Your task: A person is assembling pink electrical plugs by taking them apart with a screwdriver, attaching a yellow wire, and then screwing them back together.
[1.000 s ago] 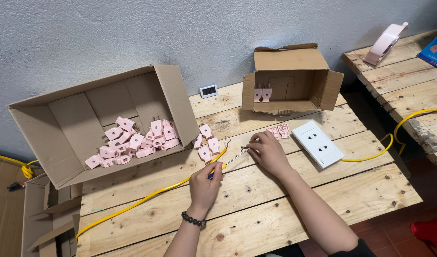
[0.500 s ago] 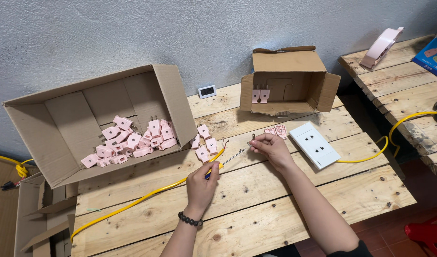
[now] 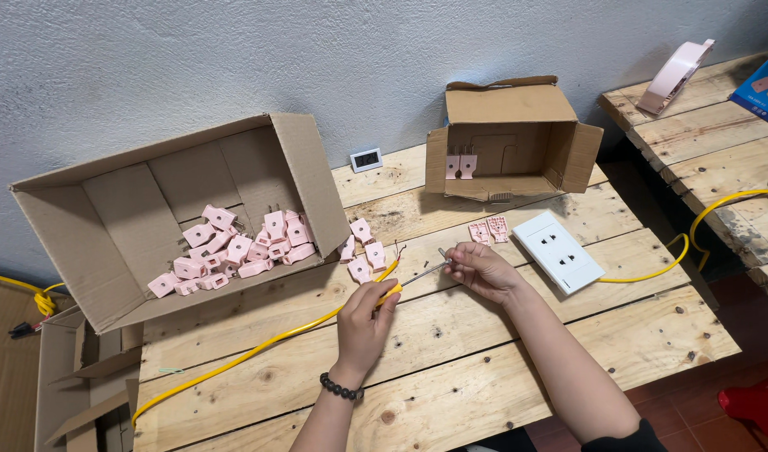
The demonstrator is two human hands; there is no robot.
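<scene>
Both hands barely shifted. The left hand [image 3: 363,322] pointed toward one o'clock, fingers closed on the screwdriver [image 3: 405,282]; right hand [image 3: 480,269] pinched its tip.

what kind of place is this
Probably a small workshop for assembling electrical plugs: a rough wooden pallet table, an open cardboard box of pink plastic plug parts, a yellow cable and a white double socket plate.
</scene>
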